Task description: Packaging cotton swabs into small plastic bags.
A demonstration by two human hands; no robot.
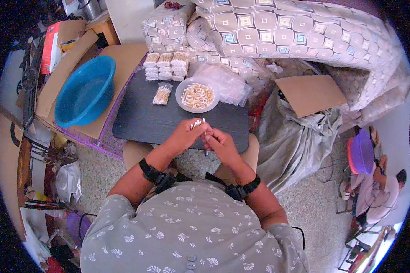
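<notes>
My left hand (186,137) is closed round several cotton swabs (196,123), whose white tips stick out above the fingers. My right hand (220,144) meets it over the table's near edge. Its fingertips are pinched at the lower part of one swab that stands apart from the others. Just beyond both hands, a white bowl (198,110) full of loose swabs rests on the dark table (139,111). Left of the bowl lies a small clear bag of swabs (162,94). Stacked packs of swabs (166,68) and clear plastic bags (225,84) fill the far edge.
A blue basin (84,93) sits on cardboard (123,57) at the left. Patterned cloth (282,34) covers the furniture behind the table. To the right are a grey sack (289,136) and a cardboard sheet (310,94). Another person (380,193) sits far right by a purple basin (362,152).
</notes>
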